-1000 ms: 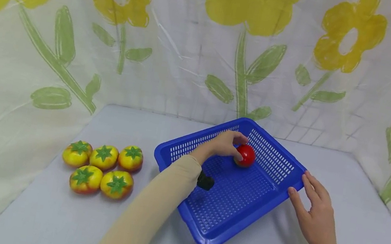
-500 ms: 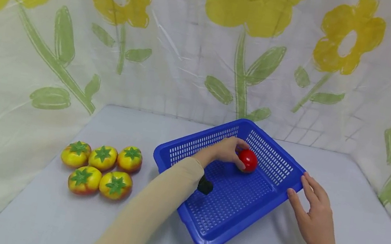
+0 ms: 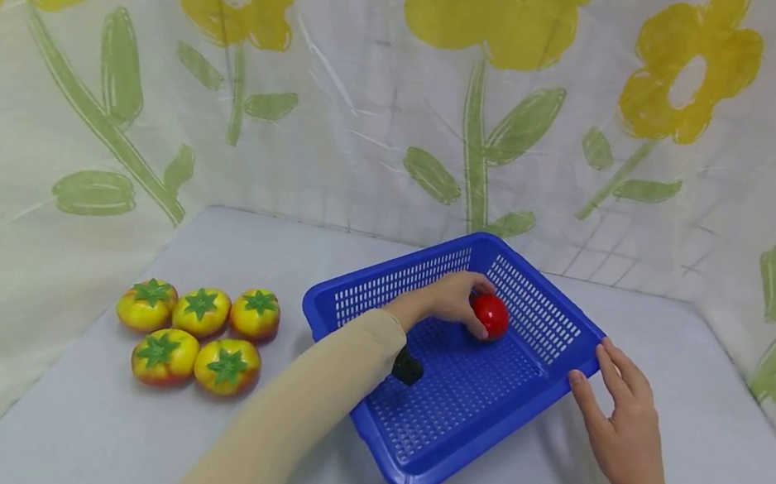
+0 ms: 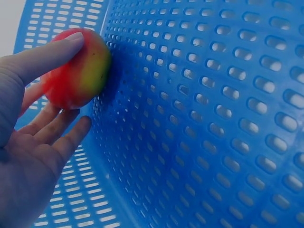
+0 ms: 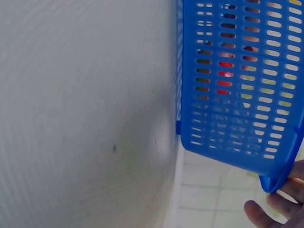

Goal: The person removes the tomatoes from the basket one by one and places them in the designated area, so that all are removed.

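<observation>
My left hand point(image 3: 453, 295) reaches into the blue plastic basket point(image 3: 390, 477) and holds a toy fruit point(image 3: 491, 318) near its far corner. The fruit looks red from above, and the left wrist view shows a yellow-green side on the fruit point(image 4: 92, 71). There the thumb lies over it and fingers sit behind and below it; it is against or very close to the perforated basket floor. At the basket's right corner, my right hand point(image 3: 630, 435) holds the rim between thumb and fingers. In the right wrist view only the fingertips point(image 5: 280, 205) show, at the rim.
Left of the basket, several yellow-and-red toy fruits point(image 3: 228, 366) with green leafy tops stand in two rows on the pale tabletop point(image 3: 101, 450). A white sheet printed with yellow flowers point(image 3: 477, 121) hangs behind and beside the table.
The left hand has shifted slightly right and toward me inside the basket, carrying the red toy fruit; it barely moves in the last half second. The right hand stays at the rim.
</observation>
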Action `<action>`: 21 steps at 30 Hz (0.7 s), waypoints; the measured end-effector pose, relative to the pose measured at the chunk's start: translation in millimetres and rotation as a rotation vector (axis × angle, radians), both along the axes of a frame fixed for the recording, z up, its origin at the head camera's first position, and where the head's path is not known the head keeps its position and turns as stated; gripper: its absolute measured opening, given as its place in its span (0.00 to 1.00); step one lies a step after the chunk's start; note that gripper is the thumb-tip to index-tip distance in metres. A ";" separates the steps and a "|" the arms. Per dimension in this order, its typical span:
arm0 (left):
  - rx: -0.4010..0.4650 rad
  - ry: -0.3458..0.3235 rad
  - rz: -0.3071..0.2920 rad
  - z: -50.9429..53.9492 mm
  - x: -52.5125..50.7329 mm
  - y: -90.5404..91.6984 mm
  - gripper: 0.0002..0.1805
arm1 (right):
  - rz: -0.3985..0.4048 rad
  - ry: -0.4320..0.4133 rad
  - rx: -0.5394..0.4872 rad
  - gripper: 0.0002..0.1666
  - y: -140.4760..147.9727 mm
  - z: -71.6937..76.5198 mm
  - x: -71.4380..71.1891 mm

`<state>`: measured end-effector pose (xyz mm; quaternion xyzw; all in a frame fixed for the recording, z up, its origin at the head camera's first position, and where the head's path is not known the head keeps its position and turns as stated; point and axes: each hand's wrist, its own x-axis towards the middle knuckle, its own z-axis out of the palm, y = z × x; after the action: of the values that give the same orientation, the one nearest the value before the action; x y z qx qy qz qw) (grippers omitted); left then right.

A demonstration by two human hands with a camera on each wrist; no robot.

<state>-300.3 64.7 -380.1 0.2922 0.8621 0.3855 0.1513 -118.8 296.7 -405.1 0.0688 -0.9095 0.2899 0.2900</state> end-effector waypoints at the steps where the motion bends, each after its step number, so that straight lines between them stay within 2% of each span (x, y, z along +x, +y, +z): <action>1: -0.003 0.003 -0.002 0.2 -0.1 -0.1 0.39 | -0.001 0.000 0.003 0.34 0.0 0.3 -0.2; 12: -0.047 0.002 -0.039 0.6 0.4 -2.8 0.37 | -0.003 -0.001 0.005 0.34 -1.0 1.1 0.4; 21: -0.001 -0.002 -0.040 1.6 0.7 -3.8 0.37 | 0.001 0.003 0.007 0.34 -0.4 1.1 0.3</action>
<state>-299.6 60.9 -378.5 0.3091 0.8561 0.3821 0.1601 -118.5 296.3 -404.0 0.0705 -0.9101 0.2867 0.2908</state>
